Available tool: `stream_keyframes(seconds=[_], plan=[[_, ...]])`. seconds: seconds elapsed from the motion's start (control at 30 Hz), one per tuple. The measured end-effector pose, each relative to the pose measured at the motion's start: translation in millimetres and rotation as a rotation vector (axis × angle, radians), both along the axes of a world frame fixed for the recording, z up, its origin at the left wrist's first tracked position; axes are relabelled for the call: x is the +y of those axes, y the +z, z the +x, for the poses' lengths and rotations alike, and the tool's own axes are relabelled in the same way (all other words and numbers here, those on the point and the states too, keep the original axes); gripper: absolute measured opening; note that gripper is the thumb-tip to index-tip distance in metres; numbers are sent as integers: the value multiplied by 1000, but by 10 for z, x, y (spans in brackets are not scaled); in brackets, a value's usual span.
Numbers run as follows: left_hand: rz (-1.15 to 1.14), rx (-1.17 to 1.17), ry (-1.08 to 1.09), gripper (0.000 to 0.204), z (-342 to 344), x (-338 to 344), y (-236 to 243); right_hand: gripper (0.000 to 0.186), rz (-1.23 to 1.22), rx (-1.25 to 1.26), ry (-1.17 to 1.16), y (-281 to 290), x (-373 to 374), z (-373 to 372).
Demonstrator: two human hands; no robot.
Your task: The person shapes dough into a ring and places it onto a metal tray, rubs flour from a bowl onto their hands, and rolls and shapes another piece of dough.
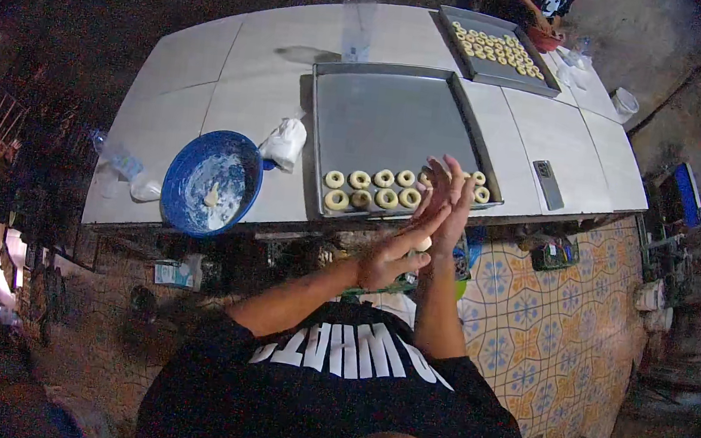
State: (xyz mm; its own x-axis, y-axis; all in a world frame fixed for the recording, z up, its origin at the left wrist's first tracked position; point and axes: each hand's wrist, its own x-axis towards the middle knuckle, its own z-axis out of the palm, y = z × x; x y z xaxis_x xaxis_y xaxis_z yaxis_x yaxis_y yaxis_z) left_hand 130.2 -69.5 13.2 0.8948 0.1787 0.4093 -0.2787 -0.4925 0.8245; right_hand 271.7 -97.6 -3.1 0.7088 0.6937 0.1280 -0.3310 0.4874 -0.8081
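My left hand (397,252) and my right hand (453,209) are pressed palm to palm over the near edge of a grey metal tray (393,111). Their fingers are stretched out and point away from me. A small pale piece of dough (423,244) shows between the palms, near the left thumb. Inside the tray, two rows of raw dough rings (386,198) lie along the near side; my hands hide some of them. To the left stands a blue bowl (174,186) with white floury residue and a small lump of dough (211,199).
A tied bag of white powder (283,144) sits between bowl and tray. Beyond the tray stands a clear bottle (357,25). A phone (548,185) lies at the right. Another person's hand (547,27) is by a red bowl (544,40), beside a second tray (505,77) of rings.
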Motion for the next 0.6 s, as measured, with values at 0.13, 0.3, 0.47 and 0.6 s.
stream_keyframes(seconds=[0.13, 0.3, 0.47, 0.6], plan=[[-418, -244, 130, 76, 232, 66, 300, 92, -33, -379, -8, -54, -4, -425], [13, -262, 242, 82, 195, 323, 207, 122, 97, -362, 22, 785, -207, -673], [-269, -287, 69, 104, 53, -66, 733, 122, 96, -564, -60, 821, -126, -527], [-83, -387, 275, 107, 131, 327, 731, 121, 57, -777, 17, 607, -161, -775]])
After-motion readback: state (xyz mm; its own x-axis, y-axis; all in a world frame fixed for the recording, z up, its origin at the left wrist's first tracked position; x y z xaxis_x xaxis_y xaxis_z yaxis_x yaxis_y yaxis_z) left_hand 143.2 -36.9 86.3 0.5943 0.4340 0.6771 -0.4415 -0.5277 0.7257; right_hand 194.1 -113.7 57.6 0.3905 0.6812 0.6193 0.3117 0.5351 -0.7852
